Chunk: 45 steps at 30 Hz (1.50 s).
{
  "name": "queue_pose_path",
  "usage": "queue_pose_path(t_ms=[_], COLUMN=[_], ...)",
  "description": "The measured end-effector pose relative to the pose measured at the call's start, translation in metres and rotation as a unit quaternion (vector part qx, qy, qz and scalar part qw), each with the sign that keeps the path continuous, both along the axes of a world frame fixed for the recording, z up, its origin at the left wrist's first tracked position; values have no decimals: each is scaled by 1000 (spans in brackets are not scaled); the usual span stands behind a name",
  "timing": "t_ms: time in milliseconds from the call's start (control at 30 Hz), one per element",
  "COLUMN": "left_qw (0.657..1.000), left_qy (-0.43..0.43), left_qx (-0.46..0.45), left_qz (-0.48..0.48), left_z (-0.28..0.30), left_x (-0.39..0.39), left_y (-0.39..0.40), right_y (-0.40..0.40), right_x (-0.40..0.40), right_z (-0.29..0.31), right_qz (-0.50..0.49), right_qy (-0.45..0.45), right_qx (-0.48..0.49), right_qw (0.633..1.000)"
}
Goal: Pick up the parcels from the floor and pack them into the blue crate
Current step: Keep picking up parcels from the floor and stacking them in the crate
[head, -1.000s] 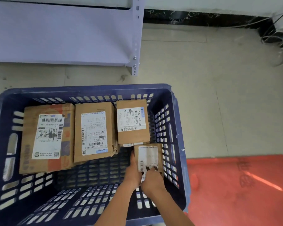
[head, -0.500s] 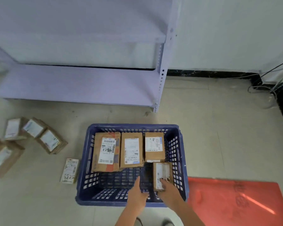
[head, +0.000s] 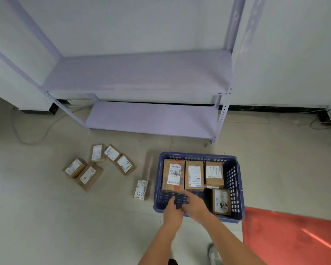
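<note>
Just left of the blue crate lies the nearest parcel, long axis running away from the person; the left hand (empty, fingers loose) is nearer than the right hand, also open.

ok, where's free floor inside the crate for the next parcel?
Blue crate: back row is full, three parcels side by side, and the small parcel fills the front right corner. Bare lattice floor runs along the front left and middle, under the left hand and right hand.
</note>
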<state>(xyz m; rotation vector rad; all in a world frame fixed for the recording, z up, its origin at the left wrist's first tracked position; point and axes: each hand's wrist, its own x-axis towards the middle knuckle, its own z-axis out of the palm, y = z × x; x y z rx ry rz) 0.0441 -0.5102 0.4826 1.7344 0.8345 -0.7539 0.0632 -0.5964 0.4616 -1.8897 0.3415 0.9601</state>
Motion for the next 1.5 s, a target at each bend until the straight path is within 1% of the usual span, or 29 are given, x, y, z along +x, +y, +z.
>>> queue_pose_path(t_ms=[67, 167, 233, 333, 400, 500, 633, 767, 867, 1033, 1300, 1400, 1500], left_qw=[1000, 997, 994, 991, 987, 986, 982, 976, 976, 980, 981, 984, 989], left_qy=[-1, -13, -21, -30, -38, -46, -52, -37, -23, 7, 17, 12, 11], left_qx=[2, 33, 36, 49, 71, 77, 93, 105, 107, 106, 97, 96, 81], left_qz=[-4, -68, -101, -125, -141, -141, -158, -184, -189, -170, -166, -147, -126], left_z=[16, 31, 34, 44, 50, 59, 50, 23, 0, -42, -111, -144, -187], left_x=[-3, 2, 14, 36, 48, 60, 76, 95, 110, 134, 166, 179, 194], left_y=[20, 66, 105, 177, 229, 302, 370, 399, 410, 430, 464, 478, 486], right_y=[21, 61, 94, 158, 204, 271, 332, 356, 363, 370, 392, 404, 414], right_x=[-2, 5, 15, 33, 42, 49, 54, 62, 73, 100, 140, 157, 175], right_z=[13, 23, 31, 42, 50, 59, 55, 35, 16, -20, -79, -108, -149], right_qz=[21, 19, 12, 14, -7, -63, -91, -107, -91, -112, -115, -128, -132], right_qy=[1, 0, -11, -18, -16, 5, 19, 32, 42, 58, 86, 93, 87], right_qx=[-24, -50, -69, -89, -78, -46, -17, -25, -40, -55, -58, -53, -57], right_qw=[999, 999, 997, 996, 997, 997, 996, 993, 994, 990, 988, 986, 986])
